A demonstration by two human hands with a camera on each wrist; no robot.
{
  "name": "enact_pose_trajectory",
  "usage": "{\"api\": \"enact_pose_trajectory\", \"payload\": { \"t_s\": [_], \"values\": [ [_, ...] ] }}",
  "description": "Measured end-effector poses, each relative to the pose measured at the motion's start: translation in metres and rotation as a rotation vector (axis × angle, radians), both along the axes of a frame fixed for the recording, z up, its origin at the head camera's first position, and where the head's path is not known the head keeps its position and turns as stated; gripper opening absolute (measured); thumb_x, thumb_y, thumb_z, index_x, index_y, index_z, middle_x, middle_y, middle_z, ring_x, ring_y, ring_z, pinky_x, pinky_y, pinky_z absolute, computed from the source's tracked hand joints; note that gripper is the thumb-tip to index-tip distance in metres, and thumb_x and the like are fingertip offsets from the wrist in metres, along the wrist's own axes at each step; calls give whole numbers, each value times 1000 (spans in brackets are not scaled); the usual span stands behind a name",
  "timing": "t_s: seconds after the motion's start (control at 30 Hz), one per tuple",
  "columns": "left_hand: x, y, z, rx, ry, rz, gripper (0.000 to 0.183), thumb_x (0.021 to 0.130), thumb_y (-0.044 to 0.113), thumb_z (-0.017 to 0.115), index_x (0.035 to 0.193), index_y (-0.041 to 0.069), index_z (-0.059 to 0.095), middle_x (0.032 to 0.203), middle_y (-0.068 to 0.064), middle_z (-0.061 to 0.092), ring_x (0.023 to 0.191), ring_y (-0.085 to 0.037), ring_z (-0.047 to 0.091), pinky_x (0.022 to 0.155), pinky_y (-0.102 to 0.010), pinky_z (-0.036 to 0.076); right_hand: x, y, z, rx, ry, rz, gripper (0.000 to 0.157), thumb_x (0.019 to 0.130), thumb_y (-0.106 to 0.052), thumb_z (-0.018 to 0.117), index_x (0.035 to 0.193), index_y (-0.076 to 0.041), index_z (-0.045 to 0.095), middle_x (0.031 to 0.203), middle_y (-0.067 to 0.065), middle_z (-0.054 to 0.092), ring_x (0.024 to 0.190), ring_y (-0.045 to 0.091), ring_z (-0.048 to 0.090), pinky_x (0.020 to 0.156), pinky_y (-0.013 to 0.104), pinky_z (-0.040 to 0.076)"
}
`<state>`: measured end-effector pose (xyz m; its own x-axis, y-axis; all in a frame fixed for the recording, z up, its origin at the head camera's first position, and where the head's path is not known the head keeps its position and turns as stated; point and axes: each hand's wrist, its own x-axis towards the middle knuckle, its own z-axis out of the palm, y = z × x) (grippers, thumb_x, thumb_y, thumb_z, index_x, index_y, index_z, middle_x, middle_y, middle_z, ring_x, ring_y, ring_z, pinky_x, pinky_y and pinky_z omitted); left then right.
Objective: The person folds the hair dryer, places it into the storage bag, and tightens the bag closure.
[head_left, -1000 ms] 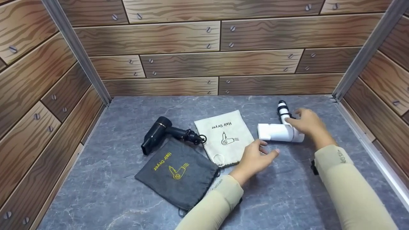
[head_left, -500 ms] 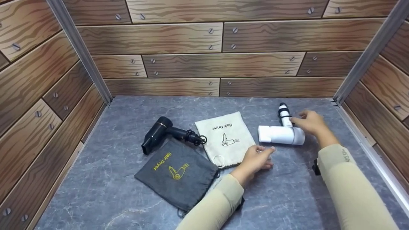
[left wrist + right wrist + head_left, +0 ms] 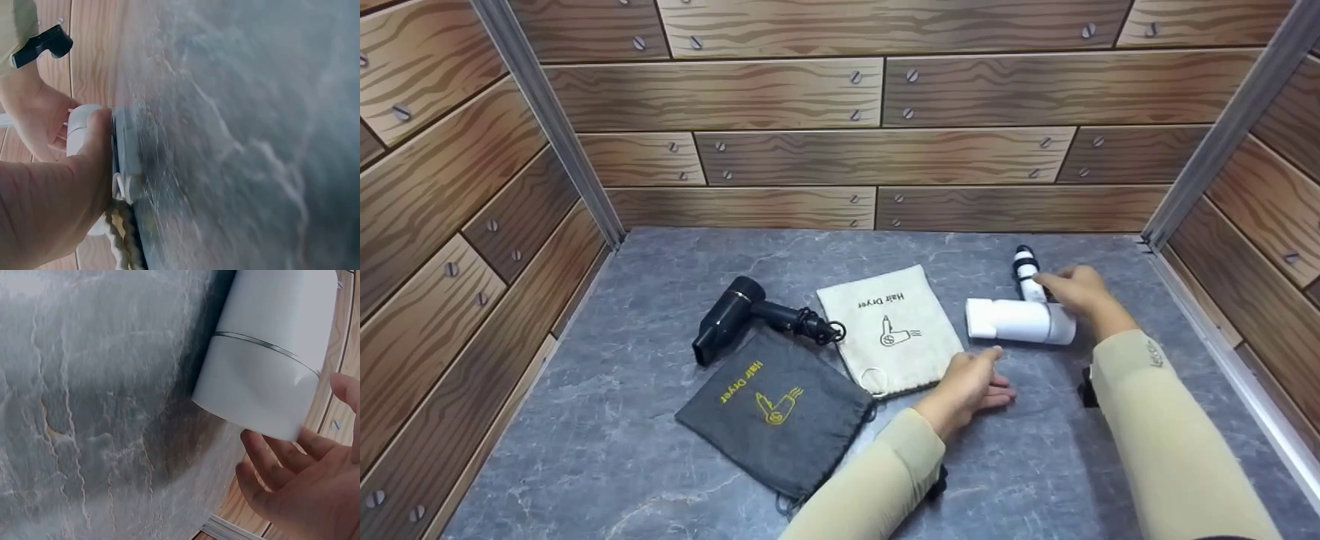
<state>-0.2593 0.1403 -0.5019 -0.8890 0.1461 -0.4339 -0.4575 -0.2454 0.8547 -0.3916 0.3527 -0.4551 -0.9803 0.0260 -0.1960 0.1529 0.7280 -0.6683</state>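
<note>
A white hair dryer [image 3: 1020, 321] lies on the grey marbled table at the right, its handle pointing to the back wall with a black cord wrapped round it. My right hand [image 3: 1081, 289] is at its rear end, thumb over the handle. In the right wrist view that hand's loosely bent fingers [image 3: 281, 467] are by the dryer's end, not wrapped round it. My left hand [image 3: 966, 386] is held low, fingers extended, beside the cream drawstring pouch [image 3: 892, 330] printed "Hair Dryer". It holds nothing.
A black hair dryer [image 3: 727, 319] with its cord wound on the handle lies left of centre. Partly under it is a dark grey pouch [image 3: 780, 412] with yellow print. Wood-patterned walls [image 3: 780, 157] with metal corner strips enclose the table.
My left hand has turned, its fingers straightening out towards the right. The right hand's thumb has shifted slightly on the handle. Both dryers and pouches stay in place; the head view tilts slightly.
</note>
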Motion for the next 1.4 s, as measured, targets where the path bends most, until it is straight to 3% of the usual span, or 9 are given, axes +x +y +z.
{"api": "enact_pose_trajectory", "payload": {
  "t_s": [0.23,0.53,0.7,0.83,1.03,1.17,1.4],
  "values": [
    [0,8,4,109,-53,71,40,105,20,57,136,-5,53,106,-36,68,102,-51,74,91,-52,63,-2,2,-5,63,-1,13,77,106,-44,53,146,22,44,150,45,44,140,54,45,119,59,39],
    [-2,15,6,172,-72,41,43,106,25,60,139,-2,54,113,-36,65,105,-51,73,95,-52,62,-6,8,-6,110,-59,-20,86,106,-50,46,147,25,37,151,48,39,141,58,43,121,62,37],
    [1,18,1,158,-84,76,52,106,24,61,144,-8,46,114,-38,65,108,-53,71,97,-52,61,-5,8,-13,161,-75,-31,87,106,-53,45,147,24,39,150,47,40,141,59,44,120,62,38],
    [-3,20,-1,204,-86,89,53,108,18,57,148,-14,43,126,-43,61,122,-57,64,106,-57,55,-8,8,-13,184,-73,-29,82,107,-48,46,145,24,41,150,47,41,140,59,44,120,63,38],
    [-13,22,1,287,-67,123,51,109,11,51,152,-12,37,144,-43,51,132,-63,54,112,-61,50,-18,5,-8,59,-110,-84,85,106,-41,52,152,26,27,157,46,31,149,56,35,127,58,31],
    [-15,22,-1,308,-53,140,49,109,9,51,151,-15,37,147,-41,49,136,-62,51,113,-59,50,-20,4,-12,-33,-130,-127,83,105,-36,58,154,23,26,161,42,31,151,49,34,128,54,30],
    [-18,18,-5,299,-54,147,51,109,8,53,149,-19,38,148,-41,48,139,-61,48,114,-58,49,-19,9,-17,-175,-196,-124,85,104,-37,64,155,19,27,153,31,39,136,33,42,120,43,39]
  ]
}}
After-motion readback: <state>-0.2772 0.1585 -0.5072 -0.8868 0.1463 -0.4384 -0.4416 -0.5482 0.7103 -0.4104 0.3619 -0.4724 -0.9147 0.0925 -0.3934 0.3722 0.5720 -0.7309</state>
